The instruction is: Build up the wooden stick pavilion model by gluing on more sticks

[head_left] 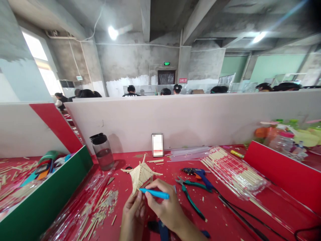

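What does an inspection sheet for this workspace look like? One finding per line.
Surface: red tabletop, strewn with stick scraps.
Job's things: peaked stick model; blue pen-like tool.
Clutter: pliers, glue gun, bagged sticks at right; bottle at back left.
Hands: left hand pinches the model's near corner; right hand holds the tool, tip at the model.
Cables: black cable, apparently from the glue gun, runs toward near right.
Surroundings: white partition behind; people beyond it.

Bright overall. Lamp (pixel 113 33) flaring high beyond left hand (pixel 133 211); window (pixel 35 45) far left of it, blown out. Edges stretched.
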Available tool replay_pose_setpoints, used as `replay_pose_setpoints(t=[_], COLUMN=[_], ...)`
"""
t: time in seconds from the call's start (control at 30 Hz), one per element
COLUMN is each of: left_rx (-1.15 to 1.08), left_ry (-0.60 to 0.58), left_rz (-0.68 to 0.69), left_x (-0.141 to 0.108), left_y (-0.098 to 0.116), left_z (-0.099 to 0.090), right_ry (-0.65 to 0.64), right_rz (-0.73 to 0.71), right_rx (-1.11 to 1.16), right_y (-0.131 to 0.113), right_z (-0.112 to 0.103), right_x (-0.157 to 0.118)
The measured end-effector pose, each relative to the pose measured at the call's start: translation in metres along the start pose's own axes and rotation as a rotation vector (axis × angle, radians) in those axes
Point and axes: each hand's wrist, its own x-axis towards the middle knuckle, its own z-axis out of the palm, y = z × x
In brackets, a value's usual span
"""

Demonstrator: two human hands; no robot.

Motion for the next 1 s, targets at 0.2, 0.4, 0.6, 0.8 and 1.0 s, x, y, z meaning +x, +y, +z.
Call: replay_pose_setpoints(t=[0.2,0.4,0.6,0.8,1.0], left_rx=[0.012,0.012,0.022,0.016,0.014], left_ry=[-0.036,-0.039,-0.029,-0.034,-0.031], left_rz=[0.007,0.0,0.013,0.005,0.007], left_x=[0.0024,0.0017,-0.0005,0.0014,-0.0019], left_y=[-0.0022,-0.0015,0.0001,-0.0007,0.0012], left_z=[-0.0049,-0.0042,-0.0006,-0.003,0.0027], right_ry=[0.005,-0.005,-0.02,0.001,-0.008], right_rz=[0.013,0.002,-0.02,-0.005,-0.011], right_rx=[0.015,0.017,0.001,0.0,0.0], right_y=[0.0004,0.0027,-0.0012,-0.0004,0.0004], right_z=[0.0013,0.0013,0.0016,0.001,0.0012], right_x=[0.0004,-0.0002,0.0009,0.0004,-0.0002])
